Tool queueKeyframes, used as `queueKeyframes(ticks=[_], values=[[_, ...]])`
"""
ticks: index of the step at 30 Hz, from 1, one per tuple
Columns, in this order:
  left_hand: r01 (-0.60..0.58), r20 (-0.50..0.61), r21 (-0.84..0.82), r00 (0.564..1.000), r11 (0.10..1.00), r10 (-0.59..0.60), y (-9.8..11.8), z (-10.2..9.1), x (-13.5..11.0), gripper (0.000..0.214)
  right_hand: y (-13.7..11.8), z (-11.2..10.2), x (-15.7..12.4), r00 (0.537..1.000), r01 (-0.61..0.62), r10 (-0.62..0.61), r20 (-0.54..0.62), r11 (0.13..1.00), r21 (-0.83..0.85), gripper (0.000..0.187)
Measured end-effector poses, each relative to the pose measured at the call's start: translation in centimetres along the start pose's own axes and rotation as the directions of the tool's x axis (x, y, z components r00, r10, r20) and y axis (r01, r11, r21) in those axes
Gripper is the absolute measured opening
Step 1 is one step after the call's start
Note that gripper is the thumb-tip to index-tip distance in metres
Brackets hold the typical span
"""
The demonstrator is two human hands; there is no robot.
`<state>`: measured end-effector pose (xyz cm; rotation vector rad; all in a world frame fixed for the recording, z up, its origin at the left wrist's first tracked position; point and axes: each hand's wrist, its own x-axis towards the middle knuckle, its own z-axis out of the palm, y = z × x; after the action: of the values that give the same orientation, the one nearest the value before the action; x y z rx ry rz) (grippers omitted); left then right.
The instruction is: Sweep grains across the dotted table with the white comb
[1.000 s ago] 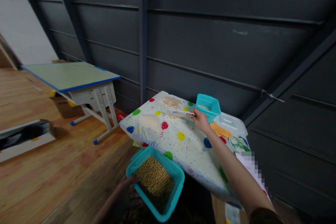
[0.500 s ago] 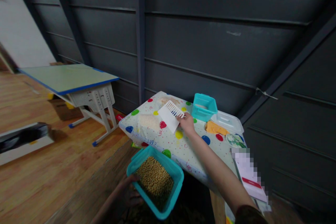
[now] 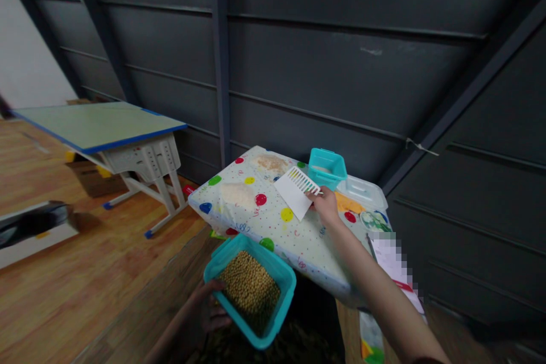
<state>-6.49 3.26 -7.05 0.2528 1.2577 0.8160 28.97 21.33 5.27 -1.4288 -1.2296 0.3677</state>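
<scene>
Beige beans [image 3: 249,281] lie in the teal tub [image 3: 285,266] that the left hand [image 3: 211,304] grips, thumb over the rim, before the near edge of the table [image 3: 307,247]; whether they touch, I cannot tell. The right hand [image 3: 326,205] pinches a white slotted scraper [image 3: 295,200], edge-on a second ago, now face-up and apparently carrying nothing. Beyond that hand, a second tub [image 3: 326,177] and clear lid [image 3: 369,193] crowd the far edge; between both hands, bare cloth leaves open room.
</scene>
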Motion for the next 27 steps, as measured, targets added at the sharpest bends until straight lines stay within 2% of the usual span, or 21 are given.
queueKeyframes(ticks=[2,4,7,9,13,15,19,27], values=[[-0.028,0.001,-0.003,1.0,1.0,0.028,-0.1,-0.2,0.2,0.045,0.1,-0.9,0.5,0.997,-0.072,0.072,0.018,0.997,0.0,0.025],[-0.048,0.016,0.008,0.999,0.999,0.048,-0.1,-0.2,0.1,0.049,0.2,-1.6,1.3,0.996,-0.091,0.091,0.007,0.993,-0.072,0.023],[-0.016,0.037,0.006,0.999,1.0,0.016,0.3,-0.2,-0.2,0.054,0.1,-1.7,2.6,1.0,-0.022,0.021,-0.007,0.971,-0.238,0.017],[-0.005,0.033,0.006,0.999,1.0,0.005,0.5,-0.2,-0.3,0.057,0.0,-1.0,3.4,0.999,0.048,-0.043,0.023,0.955,-0.293,0.011],[-0.012,0.042,0.018,0.999,1.0,0.011,0.4,-0.6,-0.2,0.056,-0.1,1.4,5.2,0.976,0.194,-0.159,0.151,0.946,-0.261,0.012],[-0.007,0.047,0.013,0.999,1.0,0.006,0.3,-0.7,-0.1,0.064,0.1,2.5,6.2,0.961,0.226,-0.178,0.211,0.947,-0.228,0.013],[0.021,0.038,-0.035,0.999,0.999,-0.02,0.3,-1.0,0.1,0.078,1.0,4.1,7.9,0.938,0.25,-0.209,0.277,0.96,-0.123,0.024],[0.068,0.036,-0.039,0.997,0.997,-0.066,0.9,-1.4,0.7,0.063,2.6,4.9,9.1,0.899,0.257,-0.187,0.396,0.957,-0.131,0.014]])
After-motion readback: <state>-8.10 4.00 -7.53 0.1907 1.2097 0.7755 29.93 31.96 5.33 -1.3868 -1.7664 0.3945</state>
